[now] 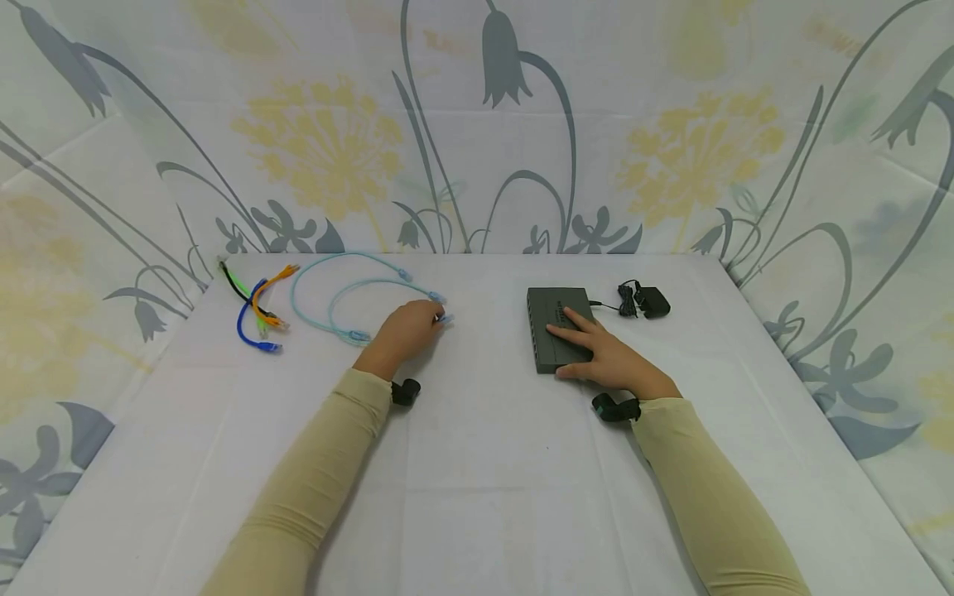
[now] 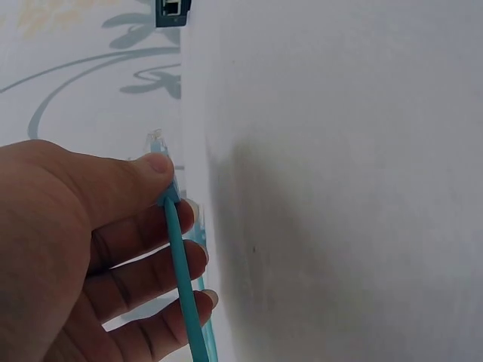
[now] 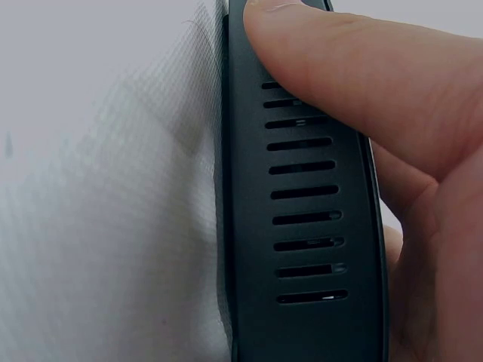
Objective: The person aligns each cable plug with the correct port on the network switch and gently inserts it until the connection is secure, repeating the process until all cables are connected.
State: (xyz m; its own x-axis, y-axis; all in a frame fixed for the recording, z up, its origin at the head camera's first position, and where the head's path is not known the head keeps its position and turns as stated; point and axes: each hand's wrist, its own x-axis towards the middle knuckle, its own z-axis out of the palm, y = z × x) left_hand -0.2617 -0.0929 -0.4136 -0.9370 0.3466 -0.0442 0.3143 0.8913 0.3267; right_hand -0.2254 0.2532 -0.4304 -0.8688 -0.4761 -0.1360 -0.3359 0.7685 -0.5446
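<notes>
My left hand [image 1: 406, 329] pinches the clear plug of a light blue network cable [image 2: 183, 279] between thumb and fingers. In the left wrist view the plug [image 2: 155, 142] points up past the thumb tip, and the cable runs down across the other fingers. Light blue cable loops [image 1: 328, 290] lie behind and left of this hand, with more plugs at their ends. My right hand [image 1: 607, 354] rests on a dark grey network switch [image 1: 550, 358], fingers spread over its top. The thumb lies against the slotted near side [image 3: 306, 219]. A row of ports faces left.
At the back left lie short patch cables: a blue one [image 1: 242, 323], an orange one [image 1: 261, 290], and black and green ones. A black power adapter [image 1: 655, 303] with a bundled cord sits right of the switch, its lead plugged in there. A white cloth covers the table [image 1: 477, 497].
</notes>
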